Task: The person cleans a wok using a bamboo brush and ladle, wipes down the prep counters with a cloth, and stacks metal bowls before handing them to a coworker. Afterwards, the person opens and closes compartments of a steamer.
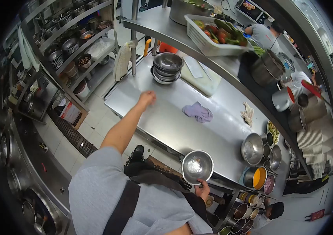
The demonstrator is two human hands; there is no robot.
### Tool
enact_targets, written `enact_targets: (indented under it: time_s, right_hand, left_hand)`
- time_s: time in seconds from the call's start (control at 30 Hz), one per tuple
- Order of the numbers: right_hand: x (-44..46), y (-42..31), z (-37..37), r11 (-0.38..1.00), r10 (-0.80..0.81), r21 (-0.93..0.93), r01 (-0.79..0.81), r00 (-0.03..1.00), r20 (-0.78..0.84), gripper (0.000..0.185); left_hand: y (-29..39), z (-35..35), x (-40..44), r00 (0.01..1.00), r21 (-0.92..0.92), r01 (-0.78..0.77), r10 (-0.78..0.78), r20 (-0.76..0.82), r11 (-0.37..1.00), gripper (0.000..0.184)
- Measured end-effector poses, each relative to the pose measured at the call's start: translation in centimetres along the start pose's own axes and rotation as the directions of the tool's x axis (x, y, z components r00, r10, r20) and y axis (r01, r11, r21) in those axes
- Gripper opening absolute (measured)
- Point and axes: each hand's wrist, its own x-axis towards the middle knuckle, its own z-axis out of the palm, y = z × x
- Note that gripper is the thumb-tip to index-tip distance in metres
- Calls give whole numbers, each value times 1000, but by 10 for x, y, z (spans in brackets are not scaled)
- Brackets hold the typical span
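Observation:
My right hand (202, 190) grips the rim of a metal mixing bowl (197, 167) at the front edge of the steel table. Its inside shows a few small bits and a bright reflection. My left hand (147, 98) is stretched out over the table's left part, blurred, so its fingers cannot be made out. Just beyond it stands a stack of metal bowls (168, 64), apart from the hand. A crumpled purple cloth (198, 112) lies mid-table.
A cutting board (203, 80) with a knife (205, 71) lies at the back. Overhead, a shelf (154, 25) bears a white vegetable basket (209, 47). Bowls and an orange-filled pot (259, 178) stand right. A co-worker (264, 37) is behind the shelf; another person (270, 213) is lower right.

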Motion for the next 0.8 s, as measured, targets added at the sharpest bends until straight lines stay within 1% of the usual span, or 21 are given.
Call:
enact_targets:
  time_s: [0.03,0.07,0.1,0.13,0.2,0.23,0.27,0.33,0.37,0.4,0.43,0.47,0.5,0.57,0.6,0.7,0.8]
  right_hand:
    - [6,-3,16,1000,2,28,-2,1000,18,26]
    - [7,-2,30,998,5,55,-7,999,36,27]
    - [13,9,44,1000,26,0,-26,996,80,26]
    - [20,-6,51,1000,27,-8,-26,997,76,26]
    - [29,-67,60,999,28,-45,-22,992,126,27]
    - [33,-82,67,1000,4,-24,-1,994,108,27]
    - [34,-92,72,1000,7,-25,-5,996,92,27]
    - [37,-106,83,989,126,72,-132,988,91,26]
    - [37,-105,88,986,139,85,-146,987,83,25]
    - [38,-101,94,992,85,84,-89,995,51,25]
    - [37,-94,98,986,124,107,-131,990,67,25]
    - [39,-94,102,976,166,126,-176,982,89,25]
    - [41,-93,105,977,156,130,-166,984,84,25]
    - [38,-108,103,990,119,62,-124,990,76,25]
    - [40,-114,101,991,110,62,-115,991,80,25]
    - [52,-134,95,987,118,95,-131,984,134,26]
    - [71,-149,89,994,63,76,-75,987,147,26]
  left_hand:
    - [13,-8,27,1000,-10,0,0,3,1000,19]
    - [26,-15,44,999,28,6,-4,-50,1000,21]
    - [34,-20,63,995,67,18,-11,-102,998,23]
    - [40,-22,84,995,60,20,-14,-98,998,23]
    - [43,-20,117,983,-23,145,-146,-113,989,20]
    - [44,-19,130,987,-59,143,-146,-61,988,23]
    - [44,-18,141,989,-57,139,-141,-45,989,23]
    - [44,-18,155,975,73,219,-215,-51,973,28]
    - [42,-17,160,968,33,251,-250,-28,967,28]
    - [40,-17,164,959,-7,282,-282,-5,959,28]
    - [39,-21,169,930,-75,352,-339,144,933,32]
    - [39,-24,167,876,-128,433,-383,294,892,36]
    - [36,-25,165,880,-131,423,-372,295,897,36]
    - [38,-26,147,883,-210,395,-306,357,894,44]
    - [38,-26,139,887,-217,389,-300,351,895,44]
    - [31,-33,111,921,-276,361,-294,257,891,49]
    - [19,-57,75,920,-279,361,-292,261,890,49]
